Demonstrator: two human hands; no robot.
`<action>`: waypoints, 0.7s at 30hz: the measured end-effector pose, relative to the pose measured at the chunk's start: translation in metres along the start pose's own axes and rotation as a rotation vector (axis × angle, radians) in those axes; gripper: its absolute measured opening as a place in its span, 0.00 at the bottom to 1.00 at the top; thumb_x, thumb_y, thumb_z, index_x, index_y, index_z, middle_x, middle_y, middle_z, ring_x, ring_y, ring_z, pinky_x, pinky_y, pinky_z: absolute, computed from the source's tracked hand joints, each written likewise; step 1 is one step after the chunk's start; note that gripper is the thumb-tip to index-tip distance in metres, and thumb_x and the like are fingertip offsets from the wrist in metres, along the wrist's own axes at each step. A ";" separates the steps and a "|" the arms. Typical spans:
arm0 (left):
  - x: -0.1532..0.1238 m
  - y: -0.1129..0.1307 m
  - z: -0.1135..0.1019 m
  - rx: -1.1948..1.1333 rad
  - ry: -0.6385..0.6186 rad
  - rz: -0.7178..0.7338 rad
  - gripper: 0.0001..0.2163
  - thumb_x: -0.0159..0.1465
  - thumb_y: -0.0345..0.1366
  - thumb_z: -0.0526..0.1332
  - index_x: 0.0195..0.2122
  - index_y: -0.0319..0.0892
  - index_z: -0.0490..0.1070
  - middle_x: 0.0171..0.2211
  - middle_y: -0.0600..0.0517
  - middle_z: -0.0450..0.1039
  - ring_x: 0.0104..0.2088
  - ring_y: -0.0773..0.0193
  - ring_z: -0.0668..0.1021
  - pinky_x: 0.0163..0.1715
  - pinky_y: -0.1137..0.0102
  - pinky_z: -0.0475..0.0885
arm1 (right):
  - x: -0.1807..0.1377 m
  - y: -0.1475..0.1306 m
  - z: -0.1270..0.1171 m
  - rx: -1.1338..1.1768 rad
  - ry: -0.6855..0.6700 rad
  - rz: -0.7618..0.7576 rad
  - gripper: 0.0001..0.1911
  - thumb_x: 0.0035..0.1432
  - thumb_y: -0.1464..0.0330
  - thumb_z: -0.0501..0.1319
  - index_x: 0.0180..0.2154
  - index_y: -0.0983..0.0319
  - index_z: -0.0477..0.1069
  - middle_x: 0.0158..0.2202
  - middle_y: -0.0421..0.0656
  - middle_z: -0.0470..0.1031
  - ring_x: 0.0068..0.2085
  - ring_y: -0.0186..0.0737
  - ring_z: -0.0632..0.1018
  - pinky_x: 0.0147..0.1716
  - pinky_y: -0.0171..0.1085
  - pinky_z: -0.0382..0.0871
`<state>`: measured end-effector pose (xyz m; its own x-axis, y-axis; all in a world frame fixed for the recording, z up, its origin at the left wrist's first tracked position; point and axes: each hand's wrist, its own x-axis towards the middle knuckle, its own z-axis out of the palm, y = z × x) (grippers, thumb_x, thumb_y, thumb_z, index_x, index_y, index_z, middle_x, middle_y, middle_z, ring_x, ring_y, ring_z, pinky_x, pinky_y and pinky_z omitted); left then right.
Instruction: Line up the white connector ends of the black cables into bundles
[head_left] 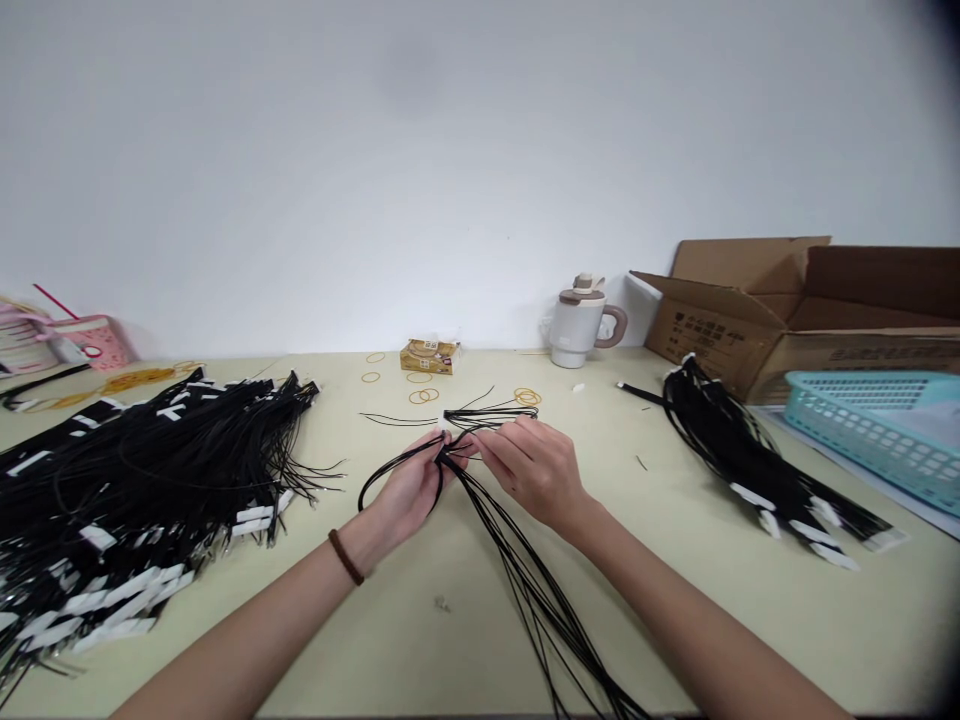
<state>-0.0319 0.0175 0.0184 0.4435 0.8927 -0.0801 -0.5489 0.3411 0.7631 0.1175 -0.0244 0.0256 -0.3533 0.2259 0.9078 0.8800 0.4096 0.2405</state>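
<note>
A bundle of thin black wires (517, 550) runs from between my hands down over the table's front edge. My left hand (411, 487) is closed around the bundle near a small white connector (443, 420), with one loop of wire bowing out over the palm side. My right hand (529, 465) pinches a wire just right of the connector, thumb and forefinger together. Several loose wire ends (491, 412) fan out left and right beyond the fingers. The exact fingertip contact is partly hidden.
A large pile of black wire harnesses (157, 460) covers the left side. Another bundle of harnesses (727, 450) lies right, near a cardboard box (720, 325) and a turquoise basket (870, 425). Rubber bands (526, 397), a small yellow box (430, 356) and a tumbler (576, 325) stand behind.
</note>
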 end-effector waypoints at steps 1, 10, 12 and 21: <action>0.000 0.000 0.000 -0.001 0.000 0.000 0.07 0.58 0.25 0.54 0.26 0.37 0.69 0.25 0.51 0.73 0.31 0.65 0.76 0.40 0.69 0.69 | 0.000 0.000 0.000 0.005 0.002 0.001 0.08 0.56 0.73 0.56 0.25 0.61 0.66 0.19 0.37 0.62 0.24 0.32 0.60 0.26 0.32 0.54; 0.001 0.000 -0.001 0.001 -0.035 -0.010 0.04 0.56 0.25 0.58 0.26 0.36 0.70 0.28 0.50 0.73 0.32 0.65 0.76 0.40 0.69 0.69 | 0.000 0.000 0.001 0.030 0.016 0.011 0.07 0.55 0.73 0.57 0.25 0.62 0.66 0.19 0.36 0.62 0.24 0.32 0.59 0.25 0.32 0.53; 0.000 0.000 0.000 0.004 -0.035 -0.011 0.04 0.56 0.25 0.58 0.26 0.36 0.70 0.27 0.50 0.73 0.32 0.65 0.76 0.40 0.69 0.69 | 0.000 0.000 0.001 0.031 0.016 0.010 0.07 0.55 0.73 0.57 0.25 0.62 0.65 0.19 0.36 0.61 0.24 0.32 0.59 0.25 0.32 0.52; 0.003 -0.003 -0.005 0.000 -0.068 -0.004 0.03 0.56 0.26 0.58 0.26 0.36 0.70 0.28 0.50 0.73 0.32 0.65 0.75 0.39 0.69 0.69 | -0.001 0.000 0.002 0.033 0.001 0.005 0.07 0.56 0.73 0.56 0.26 0.62 0.65 0.19 0.36 0.61 0.24 0.32 0.59 0.26 0.32 0.52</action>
<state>-0.0323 0.0200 0.0128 0.4927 0.8693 -0.0392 -0.5469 0.3444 0.7631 0.1176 -0.0228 0.0237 -0.3481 0.2273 0.9095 0.8710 0.4371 0.2242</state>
